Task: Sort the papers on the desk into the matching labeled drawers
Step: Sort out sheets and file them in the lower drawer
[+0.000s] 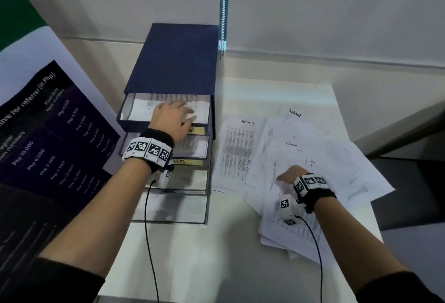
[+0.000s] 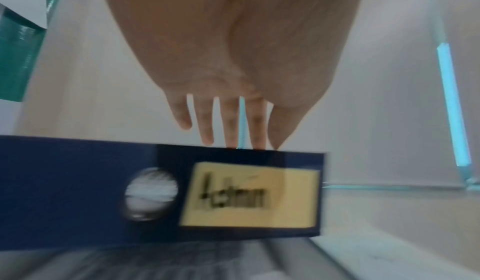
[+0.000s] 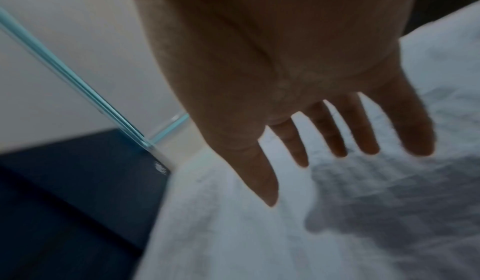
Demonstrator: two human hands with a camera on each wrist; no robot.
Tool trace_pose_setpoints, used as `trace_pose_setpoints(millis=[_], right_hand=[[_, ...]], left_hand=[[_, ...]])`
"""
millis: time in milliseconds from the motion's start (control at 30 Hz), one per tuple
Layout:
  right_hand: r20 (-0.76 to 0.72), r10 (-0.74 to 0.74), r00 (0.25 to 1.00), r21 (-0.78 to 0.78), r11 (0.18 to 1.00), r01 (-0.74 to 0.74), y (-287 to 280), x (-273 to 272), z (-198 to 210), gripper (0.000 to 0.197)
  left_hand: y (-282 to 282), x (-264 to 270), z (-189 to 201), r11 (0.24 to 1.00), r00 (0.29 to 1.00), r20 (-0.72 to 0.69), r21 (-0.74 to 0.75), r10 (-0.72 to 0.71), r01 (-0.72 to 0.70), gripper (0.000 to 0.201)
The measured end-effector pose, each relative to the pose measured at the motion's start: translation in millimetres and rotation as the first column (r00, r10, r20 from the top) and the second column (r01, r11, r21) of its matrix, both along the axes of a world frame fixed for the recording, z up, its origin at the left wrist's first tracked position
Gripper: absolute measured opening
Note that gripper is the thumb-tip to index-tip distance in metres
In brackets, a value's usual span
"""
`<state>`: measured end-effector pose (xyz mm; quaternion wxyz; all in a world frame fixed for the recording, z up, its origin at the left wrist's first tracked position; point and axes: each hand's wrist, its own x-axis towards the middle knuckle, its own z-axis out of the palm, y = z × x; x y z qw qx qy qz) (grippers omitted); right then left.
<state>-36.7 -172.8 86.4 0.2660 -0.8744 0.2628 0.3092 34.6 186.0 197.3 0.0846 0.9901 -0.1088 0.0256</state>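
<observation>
A dark blue drawer unit (image 1: 175,62) stands at the back of the white desk (image 1: 192,254), its drawers pulled out in steps. The top drawer (image 2: 78,192) carries a yellow "Admin" label (image 2: 249,196) and holds printed sheets (image 1: 142,109). My left hand (image 1: 178,113) lies flat over those sheets, its straight fingers (image 2: 205,128) reaching past the drawer's front edge. To the right, loose papers (image 1: 337,158) lie scattered, among them an "Admin" sheet (image 1: 237,151) and a "Task List" sheet (image 1: 295,113). My right hand (image 1: 289,175) hovers just above the pile with fingers (image 3: 291,144) spread, holding nothing.
A large dark poster (image 1: 48,134) leans at the left beside the drawers. Lower drawers (image 1: 173,206) jut toward me, one with a yellow label (image 1: 185,162). The wall and a metal strip (image 1: 223,9) stand behind. The desk ends at the right by a dark surface (image 1: 409,182).
</observation>
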Motion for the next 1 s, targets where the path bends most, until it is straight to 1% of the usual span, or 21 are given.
trace_pose_setpoints(millis=[33, 67, 100, 133, 167, 233, 267, 333, 433, 467, 500, 533, 600, 633, 700, 767, 800, 867, 900, 933, 1000], right_hand=[[-0.05, 0.0, 0.999, -0.073, 0.997, -0.003, -15.2, -11.7, -18.4, 0.044], [-0.106, 0.048, 0.993, -0.166, 0.984, -0.065, -27.2, -25.7, -31.6, 0.047], [-0.12, 0.012, 0.993, -0.225, 0.974, -0.039, -38.2, -39.2, -41.2, 0.056], [-0.126, 0.017, 0.992, -0.321, 0.945, -0.057, -45.3, -51.7, -47.0, 0.073], [-0.102, -0.088, 0.991, -0.344, 0.938, 0.048, -51.9, -58.9, -55.8, 0.093], [-0.16, -0.21, 0.964, -0.316, 0.937, 0.152, -60.8, -68.3, -60.1, 0.125], [-0.16, -0.26, 0.952, -0.312, 0.929, 0.201, -61.7, -68.9, -58.0, 0.134], [-0.083, -0.242, 0.967, -0.315, 0.927, 0.205, -65.1, -73.6, -51.2, 0.14], [0.079, -0.188, 0.979, -0.272, 0.941, 0.203, -75.3, -77.5, -58.7, 0.133], [0.12, -0.192, 0.974, -0.252, 0.943, 0.217, -78.8, -79.6, -55.9, 0.128], [0.179, -0.186, 0.966, -0.228, 0.947, 0.225, -87.6, -80.1, -60.4, 0.116], [0.233, -0.179, 0.956, -0.204, 0.952, 0.229, -96.2, -81.0, -59.7, 0.093], [0.304, -0.139, 0.943, -0.189, 0.961, 0.202, -117.6, -84.9, -60.8, 0.036], [0.322, -0.133, 0.938, -0.166, 0.967, 0.194, -130.4, -86.6, -65.7, 0.033], [0.327, -0.15, 0.933, -0.047, 0.984, 0.174, -146.9, -91.5, -67.8, 0.044], [0.268, -0.159, 0.95, 0.065, 0.987, 0.147, -157.5, -93.2, -63.0, 0.042], [0.231, -0.144, 0.962, 0.086, 0.988, 0.128, -161.6, -93.8, -59.2, 0.043], [0.175, -0.101, 0.979, 0.04, 0.995, 0.096, -172.0, -92.4, -55.1, 0.045], [0.171, -0.1, 0.98, -0.001, 0.995, 0.101, -178.7, -91.6, -56.4, 0.043], [0.194, -0.119, 0.974, -0.036, 0.991, 0.129, -185.0, -91.5, -57.0, 0.037], [0.292, -0.188, 0.938, -0.054, 0.976, 0.213, -197.1, -94.7, -62.4, 0.018]], left_hand=[[-16.1, -6.7, 0.6, 0.992, 0.993, 0.11, -0.112, -0.041, 0.053, 0.028], [-35.3, -15.4, 1.1, 0.968, 0.978, 0.193, -0.222, -0.077, 0.12, 0.026], [-56.0, -24.6, -1.7, 0.932, 0.966, 0.232, -0.311, -0.112, 0.183, 0.025], [-78.4, -34.4, -7.0, 0.896, 0.964, 0.222, -0.383, -0.147, 0.225, 0.024], [-100.3, -43.2, -15.8, 0.863, 0.967, 0.172, -0.442, -0.186, 0.244, 0.023], [-139.3, -56.7, -41.0, 0.818, 0.97, 0.004, -0.537, -0.242, 0.206, 0.024], [-155.5, -61.3, -56.9, 0.813, 0.963, -0.113, -0.565, -0.246, 0.142, 0.026], [-181.6, -71.0, -88.3, 0.833, 0.909, -0.36, -0.552, -0.211, -0.026, 0.031], [-211.6, -85.7, -133.4, 0.872, 0.803, -0.585, -0.445, -0.112, -0.202, 0.038], [-219.3, -89.6, -146.9, 0.878, 0.768, -0.635, -0.412, -0.083, -0.245, 0.042], [-226.2, -93.8, -158.5, 0.882, 0.738, -0.672, -0.383, -0.061, -0.276, 0.045], [-232.9, -97.2, -168.0, 0.888, 0.716, -0.697, -0.356, -0.044, -0.292, 0.047], [-244.5, -102.5, -182.3, 0.9, 0.713, -0.701, -0.319, -0.014, -0.297, 0.045], [-249.8, -104.3, -186.8, 0.897, 0.722, -0.692, -0.317, 0.004, -0.309, 0.043], [-260.1, -106.9, -193.5, 0.868, 0.73, -0.682, -0.334, 0.047, -0.368, 0.039], [-268.5, -107.3, -198.1, 0.816, 0.731, -0.675, -0.366, 0.099, -0.448, 0.037], [-271.6, -107.4, -199.9, 0.785, 0.732, -0.668, -0.382, 0.131, -0.489, 0.035], [-274.9, -109.0, -202.2, 0.725, 0.731, -0.654, -0.407, 0.193, -0.555, 0.024], [-275.4, -110.1, -202.6, 0.714, 0.728, -0.653, -0.408, 0.207, -0.569, 0.019], [-275.8, -110.9, -203.3, 0.714, 0.725, -0.656, -0.403, 0.21, -0.572, 0.017], [-276.6, -112.4, -204.6, 0.711, 0.725, -0.659, -0.41, 0.201, -0.571, 0.023]])
